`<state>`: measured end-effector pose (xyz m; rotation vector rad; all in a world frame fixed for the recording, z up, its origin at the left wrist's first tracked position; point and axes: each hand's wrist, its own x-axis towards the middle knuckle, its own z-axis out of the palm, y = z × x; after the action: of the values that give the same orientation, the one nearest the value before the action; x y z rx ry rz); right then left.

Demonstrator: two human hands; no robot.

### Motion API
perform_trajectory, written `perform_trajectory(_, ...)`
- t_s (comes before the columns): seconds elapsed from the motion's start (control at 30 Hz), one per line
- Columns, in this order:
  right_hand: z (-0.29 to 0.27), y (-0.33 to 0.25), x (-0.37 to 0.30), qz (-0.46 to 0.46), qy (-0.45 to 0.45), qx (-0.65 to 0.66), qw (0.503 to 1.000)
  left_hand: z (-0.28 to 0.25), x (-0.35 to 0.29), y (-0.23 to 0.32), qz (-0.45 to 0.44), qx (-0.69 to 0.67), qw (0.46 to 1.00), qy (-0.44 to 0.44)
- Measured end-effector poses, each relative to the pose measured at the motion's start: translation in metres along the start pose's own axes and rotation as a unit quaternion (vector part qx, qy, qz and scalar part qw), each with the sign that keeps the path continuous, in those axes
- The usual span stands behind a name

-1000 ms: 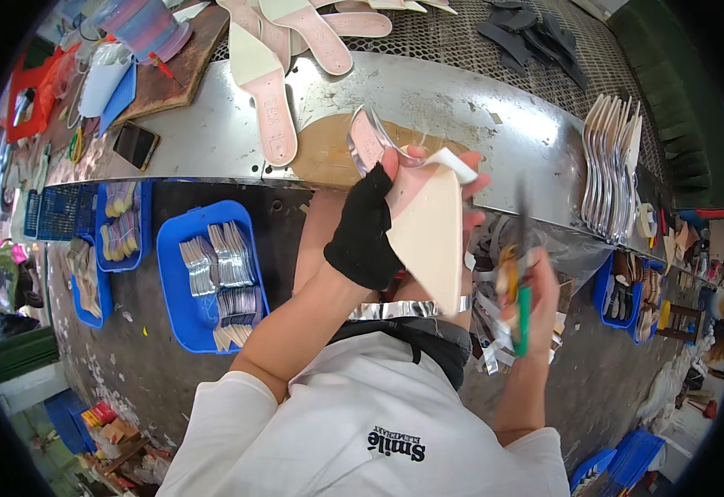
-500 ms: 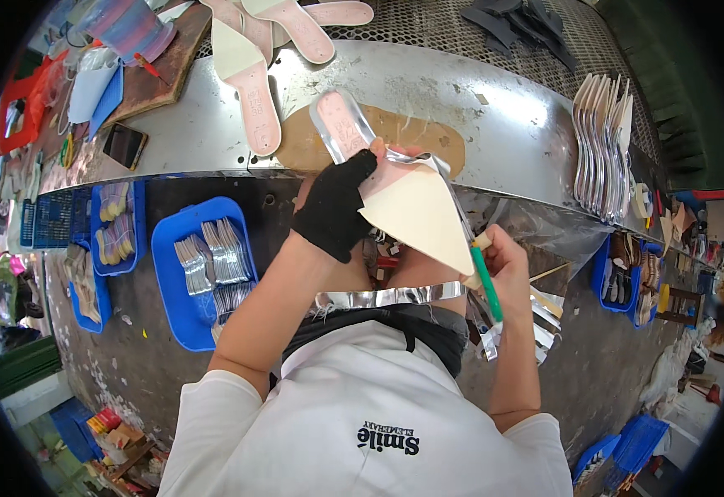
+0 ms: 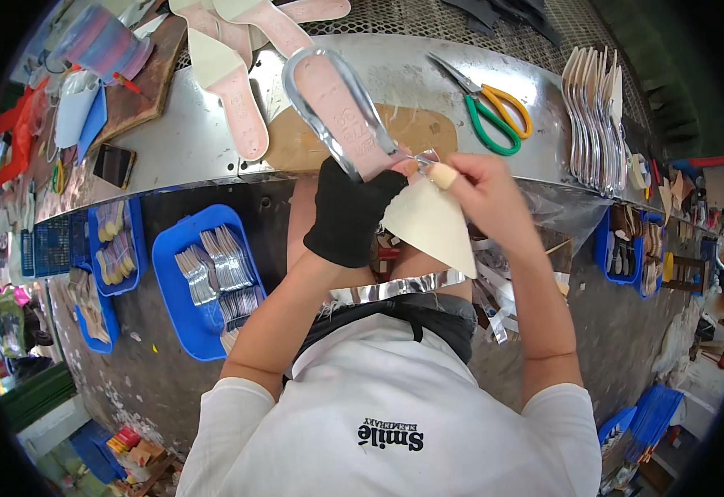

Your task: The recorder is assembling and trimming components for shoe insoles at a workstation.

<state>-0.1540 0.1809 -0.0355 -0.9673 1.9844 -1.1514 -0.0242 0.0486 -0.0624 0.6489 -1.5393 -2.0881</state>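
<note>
A shoe insole (image 3: 333, 103) with a pink heel part, a cream forepart and a shiny silver band round its heel edge is held over my lap at the bench edge. My left hand (image 3: 349, 211), in a black fingerless glove, is closed round its middle. At the insole's right edge, my right hand (image 3: 490, 195) pinches the silver strip (image 3: 428, 156); a pale wrap covers one finger. Scissors (image 3: 494, 116) with one green and one orange handle lie on the metal bench, beyond my right hand. The fingertips of my left hand are partly hidden.
Several pink and cream insoles (image 3: 233, 103) lie at the bench's back left. A row of silver-edged insoles (image 3: 590, 124) stands on the right. Blue bins (image 3: 171, 290) with bundled insoles sit on the floor at left. A phone (image 3: 115, 166) rests on the metal bench (image 3: 200, 132).
The scissors have left my right hand and now lie on the bench. My right hand has moved up to the silver strip. The insole's heel has swung up and to the left.
</note>
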Motion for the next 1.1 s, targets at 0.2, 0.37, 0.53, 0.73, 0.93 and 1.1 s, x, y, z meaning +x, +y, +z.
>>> perform_trajectory(0.2,0.018,0.008,-0.007,-0.058,0.045,0.074,0.995,-0.003,0.005,0.0,0.008,0.075,0.996,0.053)
perform_trajectory(0.37,0.012,-0.01,-0.001,-0.134,0.107,-0.053,0.984,0.004,0.007,0.007,-0.019,0.235,0.971,0.04)
perform_trajectory(0.53,0.017,0.008,0.005,-0.272,0.106,-0.195,0.936,0.001,0.002,-0.01,0.036,0.188,0.981,0.027)
perform_trajectory(0.73,0.013,-0.024,0.034,-0.1,0.22,0.13,0.962,-0.003,-0.009,0.001,0.063,0.26,0.955,-0.128)
perform_trajectory(0.93,-0.019,-0.032,0.046,-0.087,0.141,0.153,0.974,-0.003,-0.016,0.004,0.127,0.316,0.933,-0.114)
perform_trajectory(1.1,-0.022,-0.032,0.037,-0.095,0.116,0.097,0.984,-0.009,-0.006,0.012,0.069,0.309,0.941,-0.122)
